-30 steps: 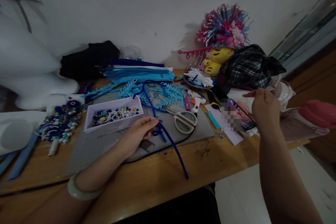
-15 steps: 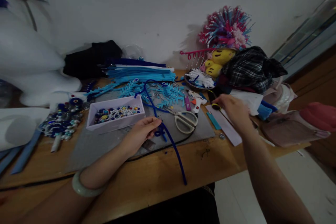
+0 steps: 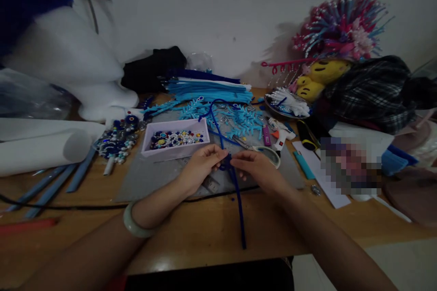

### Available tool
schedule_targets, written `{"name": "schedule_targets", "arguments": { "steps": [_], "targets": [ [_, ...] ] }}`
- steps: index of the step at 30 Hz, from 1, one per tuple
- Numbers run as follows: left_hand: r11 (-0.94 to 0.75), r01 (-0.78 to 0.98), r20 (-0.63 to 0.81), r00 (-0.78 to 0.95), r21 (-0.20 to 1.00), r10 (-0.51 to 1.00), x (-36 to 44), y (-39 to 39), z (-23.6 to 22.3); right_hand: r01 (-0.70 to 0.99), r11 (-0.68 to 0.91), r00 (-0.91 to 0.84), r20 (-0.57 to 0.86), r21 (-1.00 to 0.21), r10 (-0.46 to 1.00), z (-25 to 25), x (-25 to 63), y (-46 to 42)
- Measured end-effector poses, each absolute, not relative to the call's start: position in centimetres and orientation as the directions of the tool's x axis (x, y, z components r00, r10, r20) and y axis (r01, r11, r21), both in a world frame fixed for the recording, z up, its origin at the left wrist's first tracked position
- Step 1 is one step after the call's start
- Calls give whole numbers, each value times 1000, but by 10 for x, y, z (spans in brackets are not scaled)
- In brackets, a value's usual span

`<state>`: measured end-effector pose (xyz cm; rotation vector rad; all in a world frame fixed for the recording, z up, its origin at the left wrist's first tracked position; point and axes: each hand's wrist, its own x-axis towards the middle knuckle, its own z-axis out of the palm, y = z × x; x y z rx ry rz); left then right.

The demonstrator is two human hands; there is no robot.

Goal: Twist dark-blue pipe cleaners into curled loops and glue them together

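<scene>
A dark blue pipe cleaner [image 3: 241, 213] runs between my hands, with small loops at the middle, one end hanging toward the table's front edge and another part arching up behind. My left hand [image 3: 198, 170], with a pale bangle on the wrist, pinches it between thumb and fingers. From the other side my right hand [image 3: 257, 170] closes its fingertips on the looped part; the exact contact is partly hidden. Scissors [image 3: 276, 157] lie just behind my right hand, partly covered by it. Left of the hands is a white box [image 3: 179, 151] of mixed beads.
Light blue beaded branches [image 3: 246, 122] and a bundle of pipe cleaners [image 3: 211, 92] lie behind. A glue gun [image 3: 282, 137], a teal stick [image 3: 303, 165] and a blurred-out phone [image 3: 350, 163] are to the right. A black cable [image 3: 85, 208] crosses the table. A white foam head [image 3: 75, 54] stands left.
My right hand has come from the phone at the right, past the yellow-and-black tool, to the pipe cleaner. My left hand keeps its pinch. The view has swung left.
</scene>
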<state>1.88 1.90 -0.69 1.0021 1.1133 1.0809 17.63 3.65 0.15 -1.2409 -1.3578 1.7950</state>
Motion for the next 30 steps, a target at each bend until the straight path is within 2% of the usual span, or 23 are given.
{"name": "schedule_targets", "arguments": {
  "steps": [6, 12, 17, 21, 26, 30],
  "targets": [
    [161, 16, -161, 193, 987, 968, 20, 17, 0, -113, -403, -362, -340, -908, 868, 3, 178, 35],
    [106, 98, -123, 196, 990, 973, 20, 17, -6, -175, -462, -373, -375, -870, 848, 2, 176, 34],
    [-14, 189, -30, 228, 982, 973, 18, 17, -8, -174, -445, -368, -361, -879, 857, -1, 172, 31],
    [-51, 201, -3, 260, 978, 966, 18, 17, -12, -126, -373, -329, -316, -919, 890, -3, 172, 30],
    [30, 182, -84, 301, 983, 950, 14, 21, -9, 11, -323, -294, -312, -946, 903, -5, 176, 33],
    [118, 60, -129, 215, 991, 968, 8, 25, 1, 64, -319, -366, -320, -946, 874, -4, 176, 32]
  ]
}}
